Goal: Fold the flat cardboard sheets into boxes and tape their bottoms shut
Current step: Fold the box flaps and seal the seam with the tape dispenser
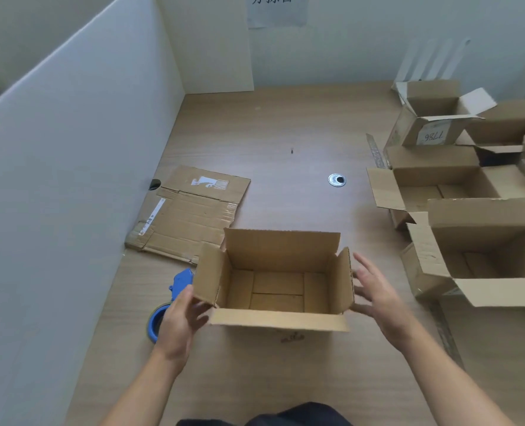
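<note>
Running along the left edge of a wooden table (285,118), a white partition (71,149) stands beside a flattened cardboard sheet (190,210), which lies flat with torn label scraps on its upper face. Just nearer the person, a blue tape dispenser (181,279) rests on the table, partly hidden behind the left hand (178,321). That hand is at the left side of an open box (276,281), thumb near the outer face of the left flap. Its blurred fingers reach in below the flap, and whether they grip the cardboard cannot be told.

The box stands upright at the centre of the table in front of the person, its four top flaps raised and its bottom flaps closed flat inside. Beyond it, a round metal grommet (336,180) is set into the tabletop. The right hand (378,290) is held just beside the box's right flap, palm toward it, with its fingers straight and spread, holding nothing. At far right, several assembled boxes (470,241) sit clustered together, tops open.
</note>
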`<state>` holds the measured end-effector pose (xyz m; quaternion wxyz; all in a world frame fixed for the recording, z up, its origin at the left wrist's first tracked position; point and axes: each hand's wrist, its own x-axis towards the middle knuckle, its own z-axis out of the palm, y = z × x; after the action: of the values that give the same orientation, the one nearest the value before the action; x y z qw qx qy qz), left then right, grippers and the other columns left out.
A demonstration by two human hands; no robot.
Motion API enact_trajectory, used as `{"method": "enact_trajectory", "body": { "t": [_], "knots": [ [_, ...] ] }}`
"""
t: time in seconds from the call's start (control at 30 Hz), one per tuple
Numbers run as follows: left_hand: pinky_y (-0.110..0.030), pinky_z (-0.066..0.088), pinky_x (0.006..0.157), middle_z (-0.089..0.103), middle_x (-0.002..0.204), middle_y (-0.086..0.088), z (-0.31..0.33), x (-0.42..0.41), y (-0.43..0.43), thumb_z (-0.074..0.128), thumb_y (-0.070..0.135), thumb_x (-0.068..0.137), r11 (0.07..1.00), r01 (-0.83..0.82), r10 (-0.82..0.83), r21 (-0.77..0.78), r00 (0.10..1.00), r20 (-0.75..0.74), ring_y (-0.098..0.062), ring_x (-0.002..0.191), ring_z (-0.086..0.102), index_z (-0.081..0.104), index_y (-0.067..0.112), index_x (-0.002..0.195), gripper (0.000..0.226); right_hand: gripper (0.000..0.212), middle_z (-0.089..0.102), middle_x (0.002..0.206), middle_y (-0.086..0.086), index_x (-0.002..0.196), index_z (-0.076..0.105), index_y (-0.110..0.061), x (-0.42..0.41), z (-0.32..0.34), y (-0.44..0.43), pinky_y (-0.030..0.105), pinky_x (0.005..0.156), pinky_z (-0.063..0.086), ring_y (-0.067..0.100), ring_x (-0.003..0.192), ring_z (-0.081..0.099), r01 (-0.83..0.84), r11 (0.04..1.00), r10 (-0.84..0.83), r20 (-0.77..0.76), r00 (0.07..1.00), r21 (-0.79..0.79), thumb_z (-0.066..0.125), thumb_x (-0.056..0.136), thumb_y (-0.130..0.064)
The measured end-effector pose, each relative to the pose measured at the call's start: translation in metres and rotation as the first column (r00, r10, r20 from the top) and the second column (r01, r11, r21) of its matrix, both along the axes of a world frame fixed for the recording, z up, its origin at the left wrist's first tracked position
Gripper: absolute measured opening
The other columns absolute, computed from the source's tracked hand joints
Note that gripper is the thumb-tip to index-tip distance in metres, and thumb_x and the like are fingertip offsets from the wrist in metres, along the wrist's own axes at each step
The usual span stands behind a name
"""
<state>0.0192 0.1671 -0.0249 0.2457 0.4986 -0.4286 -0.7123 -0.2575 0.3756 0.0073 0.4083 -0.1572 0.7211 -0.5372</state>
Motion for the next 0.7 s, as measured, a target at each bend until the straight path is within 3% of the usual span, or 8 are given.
{"method": "enact_trajectory", "body": {
  "t": [0.07,0.13,0.2,0.3,0.4,0.47,0.6,0.7],
  "knots": [
    [-0.040,0.043,0.094,0.068,0.106,-0.009,0.014,0.001,0.001,0.055,0.025,0.100,0.956,-0.080,0.108,-0.281,0.990,0.088,-0.029,0.107,0.060,0.064,0.016,0.113,0.018,0.052,0.054,0.129,-0.005,0.142,0.045,-0.033,0.003,0.012,0.001,0.034,0.093,0.047,0.011,0.113,0.056,0.038,0.997,-0.001,-0.440,0.898,0.074,0.064,0.094,-0.031],
    [-0.027,0.048,0.088,0.066,0.100,0.006,0.037,-0.005,0.003,0.058,0.012,0.098,0.782,-0.044,0.231,-0.621,0.947,0.224,-0.013,0.096,0.062,0.063,0.026,0.111,0.020,0.047,0.054,0.122,-0.005,0.137,0.054,-0.023,0.006,0.026,-0.001,0.032,0.090,0.046,0.011,0.108,0.055,0.065,0.998,-0.051,-0.731,0.681,-0.010,0.066,0.092,-0.017],
    [-0.015,0.047,0.081,0.064,0.098,0.009,0.057,-0.013,0.002,0.059,0.016,0.093,0.532,0.144,0.185,-0.835,0.942,0.280,-0.004,0.089,0.060,0.066,0.024,0.109,0.019,0.035,0.056,0.111,-0.005,0.125,0.063,-0.018,0.012,0.036,-0.008,0.029,0.084,0.047,0.013,0.099,0.056,-0.026,0.998,-0.041,-0.841,0.539,-0.065,0.064,0.090,-0.018],
    [-0.021,0.045,0.088,0.061,0.106,0.006,0.053,-0.032,-0.003,0.056,0.029,0.086,0.301,0.534,0.019,-0.790,0.825,0.564,-0.012,0.098,0.055,0.069,0.017,0.110,0.029,0.028,0.056,0.105,-0.001,0.115,0.068,-0.017,0.022,0.027,-0.022,0.033,0.080,0.049,0.020,0.100,0.053,-0.088,0.981,0.194,-0.884,0.426,0.173,0.066,0.088,-0.023],
    [-0.037,0.042,0.098,0.052,0.125,-0.001,0.033,-0.048,-0.004,0.059,0.030,0.091,0.421,0.749,0.056,-0.512,0.542,0.839,-0.024,0.113,0.044,0.060,0.021,0.127,0.037,0.037,0.050,0.116,0.003,0.126,0.061,-0.021,0.021,0.011,-0.029,0.038,0.083,0.047,0.026,0.108,0.045,0.029,0.862,0.443,-0.781,0.440,0.505,0.062,0.091,-0.034],
    [-0.036,0.037,0.103,0.040,0.136,-0.002,0.020,-0.052,0.001,0.055,0.031,0.094,0.560,0.748,-0.007,-0.356,0.434,0.901,-0.025,0.120,0.035,0.050,0.025,0.137,0.043,0.045,0.045,0.120,0.004,0.135,0.051,-0.022,0.017,0.000,-0.027,0.038,0.088,0.045,0.027,0.111,0.040,0.069,0.822,0.451,-0.721,0.525,0.565,0.060,0.093,-0.035],
    [-0.039,0.039,0.103,0.040,0.132,-0.007,0.005,-0.051,0.003,0.053,0.017,0.094,0.715,0.600,-0.097,-0.360,0.595,0.798,-0.027,0.116,0.042,0.046,0.031,0.140,0.048,0.058,0.043,0.125,0.009,0.146,0.036,-0.022,0.021,-0.023,-0.023,0.038,0.098,0.038,0.029,0.117,0.041,0.042,0.851,0.311,-0.567,0.763,0.523,0.061,0.094,-0.028],
    [-0.031,0.040,0.093,0.049,0.123,-0.007,0.001,-0.047,0.005,0.047,0.007,0.096,0.754,0.515,-0.096,-0.408,0.701,0.707,-0.021,0.105,0.050,0.050,0.031,0.137,0.048,0.050,0.053,0.126,0.007,0.142,0.043,-0.019,0.023,-0.034,-0.025,0.035,0.096,0.042,0.024,0.113,0.051,0.075,0.911,0.168,-0.532,0.830,0.405,0.060,0.094,-0.019]
  ]
}}
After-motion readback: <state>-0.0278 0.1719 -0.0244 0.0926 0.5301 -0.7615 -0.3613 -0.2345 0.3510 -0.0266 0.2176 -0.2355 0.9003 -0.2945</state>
